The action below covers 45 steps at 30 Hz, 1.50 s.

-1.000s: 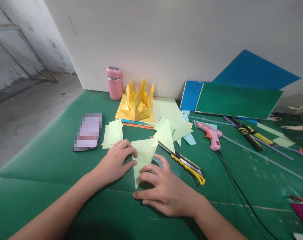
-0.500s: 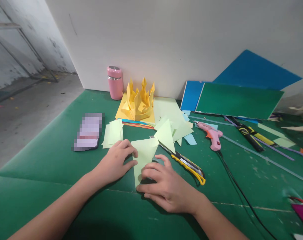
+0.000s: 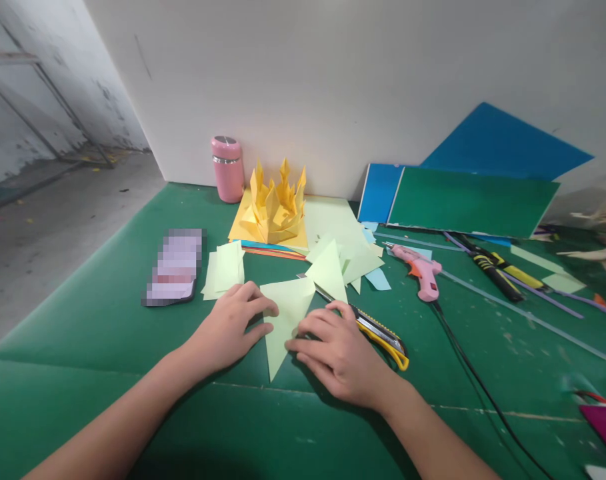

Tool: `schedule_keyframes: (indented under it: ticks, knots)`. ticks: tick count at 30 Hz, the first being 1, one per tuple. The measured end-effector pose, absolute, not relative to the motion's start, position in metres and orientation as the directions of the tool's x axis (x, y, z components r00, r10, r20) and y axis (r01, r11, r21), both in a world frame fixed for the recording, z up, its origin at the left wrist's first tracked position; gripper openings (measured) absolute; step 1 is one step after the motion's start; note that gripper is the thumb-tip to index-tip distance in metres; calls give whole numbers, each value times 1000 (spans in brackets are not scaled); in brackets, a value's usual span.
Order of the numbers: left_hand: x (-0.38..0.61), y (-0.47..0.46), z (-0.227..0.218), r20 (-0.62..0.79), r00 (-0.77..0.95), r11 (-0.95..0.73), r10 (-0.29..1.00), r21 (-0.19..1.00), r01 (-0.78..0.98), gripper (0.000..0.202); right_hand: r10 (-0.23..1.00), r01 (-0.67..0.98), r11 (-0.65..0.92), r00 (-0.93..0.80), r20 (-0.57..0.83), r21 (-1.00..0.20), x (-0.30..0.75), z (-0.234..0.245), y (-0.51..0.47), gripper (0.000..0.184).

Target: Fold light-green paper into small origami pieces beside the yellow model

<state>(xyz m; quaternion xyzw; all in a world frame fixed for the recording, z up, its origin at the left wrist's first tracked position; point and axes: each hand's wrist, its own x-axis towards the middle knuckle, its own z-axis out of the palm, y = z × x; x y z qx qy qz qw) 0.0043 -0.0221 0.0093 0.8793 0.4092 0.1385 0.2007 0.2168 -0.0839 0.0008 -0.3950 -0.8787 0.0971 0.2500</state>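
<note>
A pale green paper triangle point(image 3: 283, 310) lies flat on the green tabletop with one point toward me. My left hand point(image 3: 233, 327) rests at its left edge, fingers bent loosely and thumb apart. Along its right edge, my right hand point(image 3: 337, 350) lies with curved, loosely spread fingers, the fingertips on or beside the paper. Neither hand grips anything. A yellow-and-black utility knife point(image 3: 383, 337) is just beyond my right hand and partly behind it. Another pale green triangle point(image 3: 330, 275) overlaps the knife's front end.
Small green paper sheets point(image 3: 227, 267), a phone point(image 3: 175, 267) and a pink flask point(image 3: 227, 170) are to the left. A yellow folded-paper crown point(image 3: 275, 210) stands at the back. Rightward lie a pink glue gun point(image 3: 423, 270) with a black cord, pliers point(image 3: 497, 273) and coloured boards point(image 3: 473, 200).
My right hand has slid up and away along the paper's right edge, uncovering its lower point. My left hand stays at the left edge. The view has shifted slightly.
</note>
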Motion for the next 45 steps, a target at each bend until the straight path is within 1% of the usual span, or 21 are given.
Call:
schedule_keyframes:
  ticks: [4, 8, 16, 21, 24, 27, 30, 34, 37, 40, 45]
  knots:
    - [5, -22, 10, 73, 628, -582, 775, 471, 663, 14, 829, 789, 526, -393, 398, -317, 223, -4, -78, 21]
    - [4, -22, 10, 61, 631, -579, 773, 472, 664, 14, 873, 883, 380, -244, 422, -276, 227, -8, -72, 22]
    - [4, -22, 11, 66, 628, -580, 776, 467, 668, 14, 887, 928, 298, -181, 426, -226, 224, -7, -71, 21]
    - [4, -25, 8, 101, 622, -592, 777, 453, 666, 15, 891, 932, 294, -188, 413, -210, 225, -6, -71, 22]
    - [4, -27, 4, 129, 590, -585, 797, 407, 702, 26, 896, 929, 296, -189, 402, -222, 225, -7, -72, 22]
    - [5, -28, 2, 118, 575, -574, 810, 364, 734, 37, 897, 913, 309, -186, 402, -268, 225, -9, -72, 22]
    - [6, -29, 3, 112, 594, -590, 797, 354, 725, 33, 887, 888, 341, -196, 418, -308, 223, -9, -73, 29]
    - [8, -29, 7, 144, 625, -624, 768, 389, 678, 31, 888, 871, 375, -240, 392, -318, 221, -10, -74, 35]
    - [9, -30, 8, 135, 647, -635, 750, 418, 649, 32, 892, 858, 410, -307, 333, -308, 219, -10, -74, 33]
    - [10, -31, 7, 148, 640, -636, 754, 408, 655, 41, 895, 851, 424, -341, 289, -310, 218, -9, -75, 31]
    - [10, -32, 6, 125, 624, -621, 772, 359, 697, 49, 879, 816, 462, -369, 303, -347, 218, -3, -77, 26]
